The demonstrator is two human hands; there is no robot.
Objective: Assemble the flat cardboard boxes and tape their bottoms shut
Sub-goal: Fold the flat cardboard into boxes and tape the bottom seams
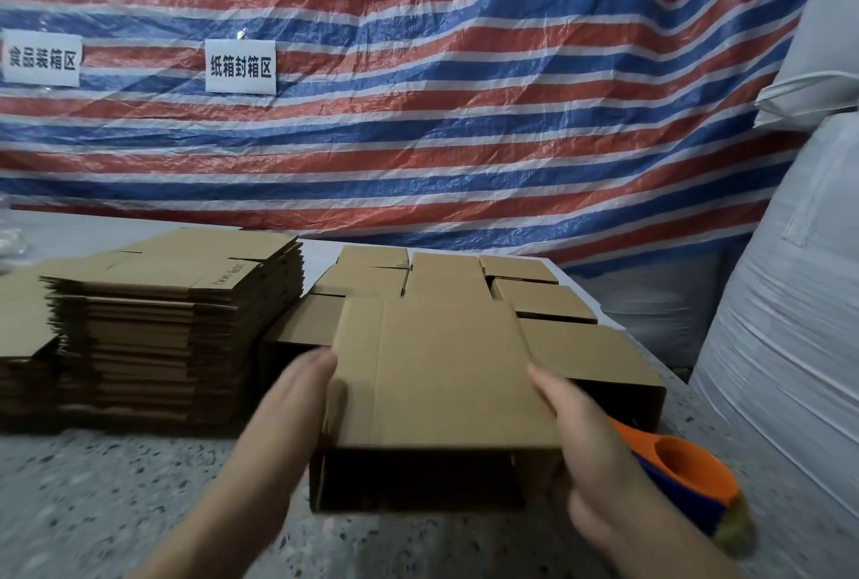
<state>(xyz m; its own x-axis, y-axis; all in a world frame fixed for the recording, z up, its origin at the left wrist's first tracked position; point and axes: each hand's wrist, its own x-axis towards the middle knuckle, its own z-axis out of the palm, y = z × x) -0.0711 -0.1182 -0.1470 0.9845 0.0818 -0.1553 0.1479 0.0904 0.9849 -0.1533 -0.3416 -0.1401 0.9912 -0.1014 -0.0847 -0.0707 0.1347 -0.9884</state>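
box (441, 374) on table (116, 485) | your left hand (297, 397) flat against its left side | right hand (585, 443) fingers curled, gripping its right edge | flat stack (176, 323) left of box | tape dispenser (688, 481) right of box

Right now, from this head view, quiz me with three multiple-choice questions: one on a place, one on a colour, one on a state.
1. Where is the flat stack relative to the held box?
A. to its left
B. to its right
C. on top of it

2. What colour is the tape gun handle?
A. green
B. orange
C. white

3. How is the held box being handled?
A. lying untouched
B. one hand only
C. a hand on each side

Answers: 1 A, the stack sits left on the table. 2 B, orange above blue. 3 C, left hand and right hand flank it.
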